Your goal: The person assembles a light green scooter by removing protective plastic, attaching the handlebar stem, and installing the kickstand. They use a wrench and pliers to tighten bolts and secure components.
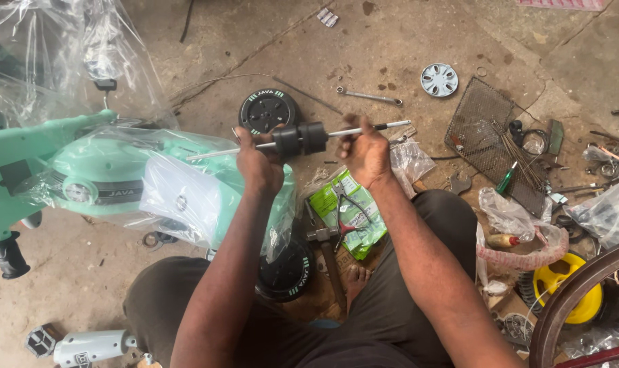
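Both hands gripped a metal axle rod (pixel 364 131) above the floor: left hand (pixel 258 163) covering its middle beside two black spacers (pixel 300 139), right hand (pixel 365 153) hiding another stretch; fingertips stayed unseen.

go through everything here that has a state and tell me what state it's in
Left hand: closed on the metal rod.
Right hand: closed on the same rod.
Black rollers: threaded on the rod, side by side.
Toy scooter: wrapped in clear plastic.
Hammer: lying on the floor.
Wrench: lying flat.
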